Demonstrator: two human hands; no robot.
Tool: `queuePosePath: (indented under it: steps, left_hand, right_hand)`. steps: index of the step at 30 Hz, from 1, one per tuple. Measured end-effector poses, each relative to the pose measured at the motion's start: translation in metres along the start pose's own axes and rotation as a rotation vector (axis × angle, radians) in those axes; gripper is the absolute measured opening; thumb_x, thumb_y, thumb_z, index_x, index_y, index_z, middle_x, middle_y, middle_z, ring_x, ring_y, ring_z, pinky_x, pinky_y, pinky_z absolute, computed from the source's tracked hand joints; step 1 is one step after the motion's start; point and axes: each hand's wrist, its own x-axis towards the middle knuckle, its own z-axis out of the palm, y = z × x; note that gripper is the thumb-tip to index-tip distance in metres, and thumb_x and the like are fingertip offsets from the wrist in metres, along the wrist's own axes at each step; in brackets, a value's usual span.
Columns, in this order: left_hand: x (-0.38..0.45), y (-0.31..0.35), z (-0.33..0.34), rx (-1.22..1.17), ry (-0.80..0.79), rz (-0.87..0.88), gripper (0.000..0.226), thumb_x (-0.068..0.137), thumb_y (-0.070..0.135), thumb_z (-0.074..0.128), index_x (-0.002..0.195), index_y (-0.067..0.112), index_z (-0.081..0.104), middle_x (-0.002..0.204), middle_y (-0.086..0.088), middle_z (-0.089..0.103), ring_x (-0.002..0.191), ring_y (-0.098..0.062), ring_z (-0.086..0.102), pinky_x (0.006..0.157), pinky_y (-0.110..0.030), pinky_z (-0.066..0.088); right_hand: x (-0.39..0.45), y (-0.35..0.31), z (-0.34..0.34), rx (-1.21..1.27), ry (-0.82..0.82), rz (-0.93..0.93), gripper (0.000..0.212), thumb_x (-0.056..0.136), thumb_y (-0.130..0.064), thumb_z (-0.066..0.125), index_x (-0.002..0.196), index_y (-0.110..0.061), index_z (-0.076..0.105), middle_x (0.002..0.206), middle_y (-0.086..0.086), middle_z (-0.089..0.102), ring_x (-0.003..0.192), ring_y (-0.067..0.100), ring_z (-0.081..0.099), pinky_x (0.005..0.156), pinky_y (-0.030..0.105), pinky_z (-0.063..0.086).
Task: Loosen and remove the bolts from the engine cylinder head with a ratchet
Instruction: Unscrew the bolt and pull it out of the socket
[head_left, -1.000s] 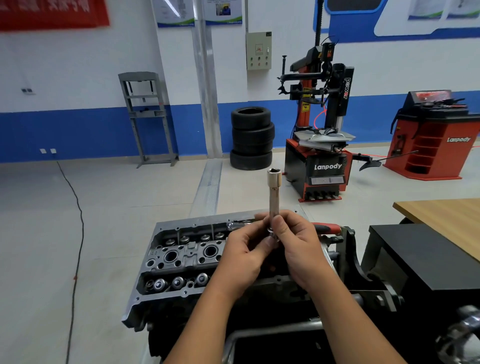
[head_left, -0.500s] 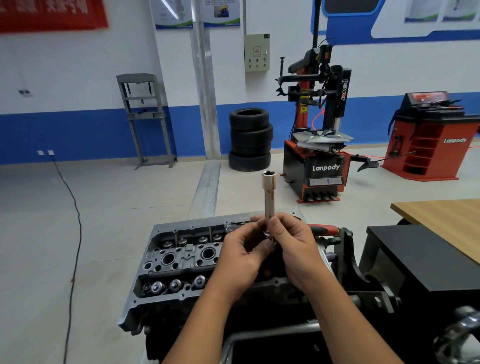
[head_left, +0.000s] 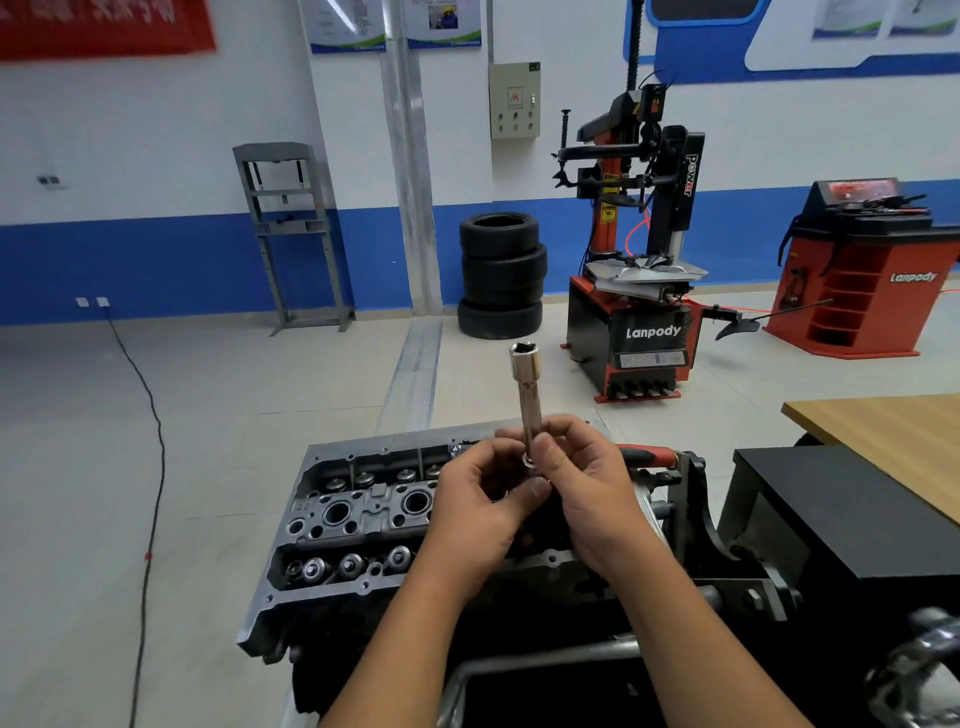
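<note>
The grey engine cylinder head (head_left: 363, 514) sits on a stand in front of me, its valve springs and plug wells exposed. A long chrome socket extension (head_left: 525, 395) stands upright above it, socket end up. My right hand (head_left: 587, 488) grips its lower end. My left hand (head_left: 483, 499) pinches at the base of the same tool, thumb touching it. A ratchet with a red handle (head_left: 647, 457) lies along the head's far edge, mostly hidden behind my hands.
A black engine stand bracket (head_left: 696, 514) and a black box (head_left: 841, 509) are on the right, beside a wooden table (head_left: 893, 431). Tyres (head_left: 501, 275), a tyre changer (head_left: 636, 291) and a red balancer (head_left: 862, 270) stand on the floor behind. A cable (head_left: 150, 467) runs on the left.
The view has drifted slightly. Both hands stay on the extension's lower end; my left fingers have shifted a little at its base.
</note>
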Motion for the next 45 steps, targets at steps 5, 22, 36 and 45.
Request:
queuePosePath:
  steps: [5,22,36,45]
  left_hand:
    - [-0.0012,0.0018,-0.0006,-0.035,-0.040,0.008,0.019,0.090,0.012,0.079,0.108,0.013,0.074,0.099,-0.010,0.078,0.085,-0.024,0.074,0.060,-0.031,0.058]
    - [-0.0023,0.0038,0.0011,-0.016,-0.094,0.015,0.024,0.100,0.008,0.066,0.118,0.021,0.077,0.103,-0.006,0.078,0.087,-0.018,0.074,0.067,-0.029,0.059]
    - [-0.0021,0.0047,0.0026,-0.005,-0.047,0.031,0.024,0.097,0.001,0.067,0.115,0.015,0.074,0.101,-0.001,0.080,0.090,-0.014,0.076,0.071,-0.024,0.058]
    - [-0.0028,0.0044,0.0007,-0.059,-0.081,0.010,0.020,0.095,0.009,0.071,0.114,0.009,0.075,0.097,-0.016,0.077,0.078,-0.024,0.073,0.058,-0.031,0.057]
  right_hand:
    - [-0.0010,0.0012,-0.0016,-0.023,0.007,-0.010,0.036,0.083,-0.048,0.082,0.101,-0.018,0.075,0.114,0.014,0.077,0.106,0.031,0.074,0.085,0.032,0.059]
    - [0.0012,0.0031,-0.0017,-0.050,0.024,-0.018,0.049,0.084,-0.060,0.077,0.098,-0.013,0.073,0.110,0.011,0.077,0.100,0.026,0.075,0.082,0.031,0.059]
    - [0.0002,0.0011,-0.0018,-0.073,-0.006,-0.017,0.043,0.088,-0.059,0.073,0.104,-0.020,0.079,0.106,0.011,0.077,0.103,0.025,0.074,0.084,0.030,0.059]
    - [-0.0009,0.0000,-0.0008,-0.090,-0.018,-0.026,0.036,0.086,-0.057,0.076,0.099,-0.024,0.078,0.112,0.010,0.077,0.107,0.027,0.073,0.087,0.033,0.059]
